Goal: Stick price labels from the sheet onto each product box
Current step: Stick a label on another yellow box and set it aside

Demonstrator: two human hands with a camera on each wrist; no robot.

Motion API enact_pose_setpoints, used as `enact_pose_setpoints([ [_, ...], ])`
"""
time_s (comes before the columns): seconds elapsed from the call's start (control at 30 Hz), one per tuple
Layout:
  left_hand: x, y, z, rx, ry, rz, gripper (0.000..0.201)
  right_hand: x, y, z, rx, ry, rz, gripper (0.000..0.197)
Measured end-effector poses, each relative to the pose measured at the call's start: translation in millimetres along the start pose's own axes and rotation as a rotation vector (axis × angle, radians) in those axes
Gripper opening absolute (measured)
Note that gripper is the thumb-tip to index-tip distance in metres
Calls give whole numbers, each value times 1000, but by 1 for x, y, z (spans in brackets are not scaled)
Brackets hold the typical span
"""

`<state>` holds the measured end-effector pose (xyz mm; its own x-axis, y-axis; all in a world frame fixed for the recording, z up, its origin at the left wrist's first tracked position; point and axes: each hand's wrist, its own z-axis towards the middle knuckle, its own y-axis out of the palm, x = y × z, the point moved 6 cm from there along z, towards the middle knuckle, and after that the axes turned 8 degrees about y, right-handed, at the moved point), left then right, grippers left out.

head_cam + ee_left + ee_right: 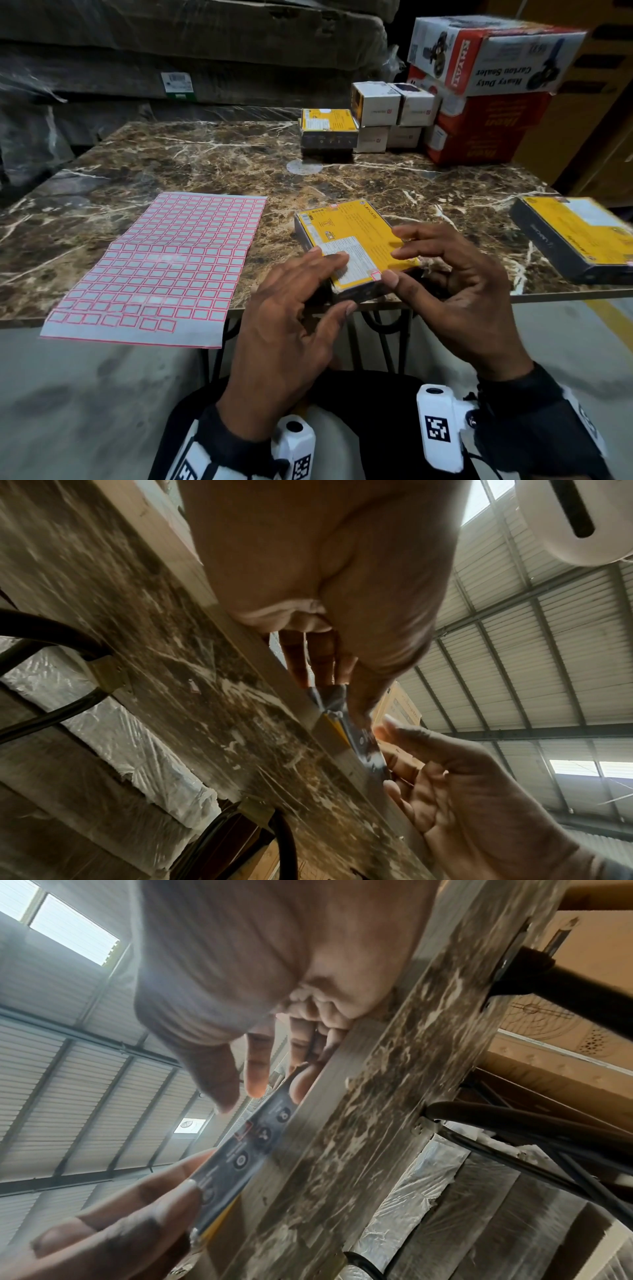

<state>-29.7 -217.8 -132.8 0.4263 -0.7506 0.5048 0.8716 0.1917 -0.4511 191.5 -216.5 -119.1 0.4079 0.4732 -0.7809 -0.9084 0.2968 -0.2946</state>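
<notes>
A flat yellow product box (352,236) lies near the front edge of the marble table (205,161). The fingers of my left hand (337,281) lie straight on its white printed patch, and the thumb touches its front side. My right hand (397,260) curls round the box's near right corner, with the thumb beside a small red-bordered price label (376,275) stuck there. The sheet of price labels (161,263) lies flat to the left, untouched. In the right wrist view the box's dark side (246,1150) runs along the table edge.
A second yellow box (579,236) lies at the right edge. Stacked yellow boxes (329,126), small white boxes (390,106) and red-and-white cartons (486,102) stand at the back right. The label sheet overhangs the front edge. Wrapped stacks (171,51) rise behind the table.
</notes>
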Motion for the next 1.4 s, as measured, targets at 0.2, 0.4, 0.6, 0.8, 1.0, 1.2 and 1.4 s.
enact_pose_setpoints([
  [0.2,-9,-11,-5,90,-136,-105,46,4,-11,2,213,11,-85,6],
  [0.4,1,-8,-6,22,-215,29,52,7,-18,2,121,242,-176,16],
  [0.6,-1,-8,1,-92,-230,86,57,-5,-7,-4,-99,252,-333,48],
  [0.8,2,-12,5,-22,-247,-11,51,-21,-22,-19,-21,242,-221,52],
  [1.0,43,7,31,6,-99,-155,58,-46,-74,-32,234,191,-139,40],
  [1.2,88,58,73,-91,-22,-264,47,-43,-159,-41,367,202,-207,46],
  [1.4,126,143,113,-319,-26,-397,53,-7,-245,-32,418,261,-224,40],
])
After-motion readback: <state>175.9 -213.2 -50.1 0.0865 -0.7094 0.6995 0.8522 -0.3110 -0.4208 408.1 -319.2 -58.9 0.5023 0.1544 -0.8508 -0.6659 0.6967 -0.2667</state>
